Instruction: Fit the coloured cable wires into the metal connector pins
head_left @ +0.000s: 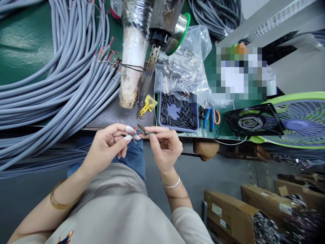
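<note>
My left hand (105, 142) pinches thin coloured wires (133, 131), red and green among them, between thumb and fingers at the bench's front edge. My right hand (166, 145) grips a small metal connector (142, 129) by its right end. Wires and connector meet between the fingertips; whether they are joined is too small to tell. Just beyond the hands, the thin tip of a soldering iron (149, 74) points down toward the bench. Beside that tip lies a yellow clip (145, 108) on a yellow piece.
Grey cables (63, 101) with stripped ends cover the left side. A blue tray (177, 129) of black sleeves stands right, below a plastic bag (188, 71) of metal parts and a solder spool (177, 34). Pliers (209, 119), a black fan (255, 120) and cardboard boxes (228, 210) are further right.
</note>
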The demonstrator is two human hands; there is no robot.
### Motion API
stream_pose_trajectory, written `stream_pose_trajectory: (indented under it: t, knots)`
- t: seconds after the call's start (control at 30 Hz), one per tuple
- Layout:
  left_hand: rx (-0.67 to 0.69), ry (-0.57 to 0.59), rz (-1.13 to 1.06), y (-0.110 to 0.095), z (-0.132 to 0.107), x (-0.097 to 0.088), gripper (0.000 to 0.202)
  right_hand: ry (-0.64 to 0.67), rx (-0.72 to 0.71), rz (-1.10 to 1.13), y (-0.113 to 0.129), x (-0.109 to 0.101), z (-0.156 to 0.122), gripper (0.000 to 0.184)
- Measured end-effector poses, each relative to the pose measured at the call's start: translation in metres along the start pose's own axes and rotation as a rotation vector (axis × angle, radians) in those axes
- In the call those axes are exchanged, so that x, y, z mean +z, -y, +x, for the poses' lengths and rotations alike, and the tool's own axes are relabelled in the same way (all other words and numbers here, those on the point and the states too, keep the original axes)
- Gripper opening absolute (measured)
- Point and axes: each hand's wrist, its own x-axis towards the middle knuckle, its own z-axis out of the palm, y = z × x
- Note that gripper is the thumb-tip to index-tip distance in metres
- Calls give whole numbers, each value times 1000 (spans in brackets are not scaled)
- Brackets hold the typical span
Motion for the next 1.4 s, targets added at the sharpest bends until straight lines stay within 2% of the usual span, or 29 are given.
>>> stream_pose_trajectory:
  t: [0.2,0.47,0.7,0.9,1.07,1.23,1.4]
  knots:
    - [-121,51,-60,-9,2,-3,26,66,-109,-157,7,-6,6,13]
    - [-233,134,-172,-13,6,-7,30,66,-12,-154,13,-1,13,14]
    - [-285,149,-158,-14,5,-7,34,100,23,-169,17,0,16,13]
    - [-188,109,-127,-9,4,-6,29,131,-104,-212,20,-2,17,13]
    - [-50,57,-33,-6,1,-3,20,92,-184,-196,10,-2,10,12]
    - [107,-12,89,-5,-6,4,9,36,-83,-24,-1,0,5,14]
    - [189,-18,262,-2,-9,4,6,11,76,85,-4,2,2,13]
